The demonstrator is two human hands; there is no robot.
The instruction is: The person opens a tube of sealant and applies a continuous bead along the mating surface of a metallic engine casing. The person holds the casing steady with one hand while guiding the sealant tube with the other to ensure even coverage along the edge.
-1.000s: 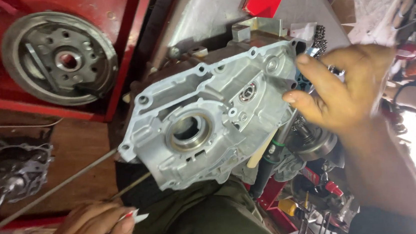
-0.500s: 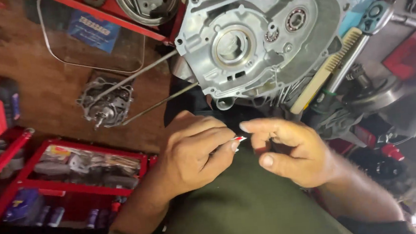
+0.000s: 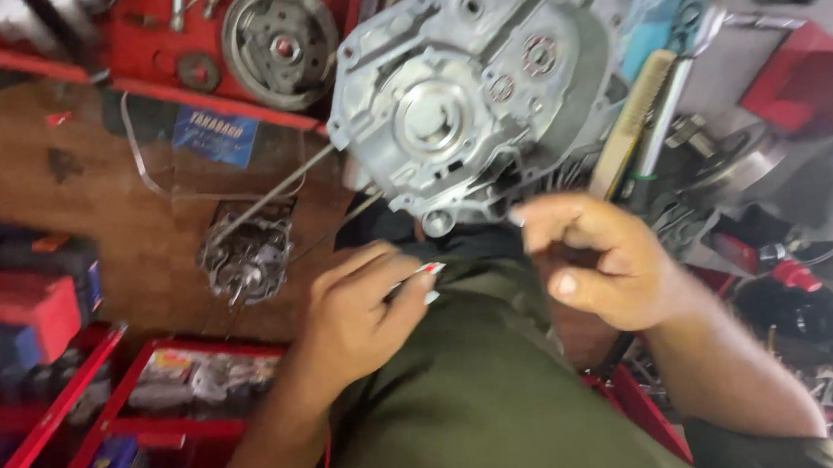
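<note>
Pinching a small blurred red-white piece (image 3: 428, 269), left hand (image 3: 363, 314), right hand (image 3: 595, 264) curled, unclear.

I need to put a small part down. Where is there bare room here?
Bare brown floor between the red tray, the clear sheet and the dark round part. Crowded around the grey engine casing and right of it.

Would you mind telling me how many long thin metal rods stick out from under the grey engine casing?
2: both rods run down-left from the grey engine casing, upper rod, lower rod. Others may be hidden.
</note>
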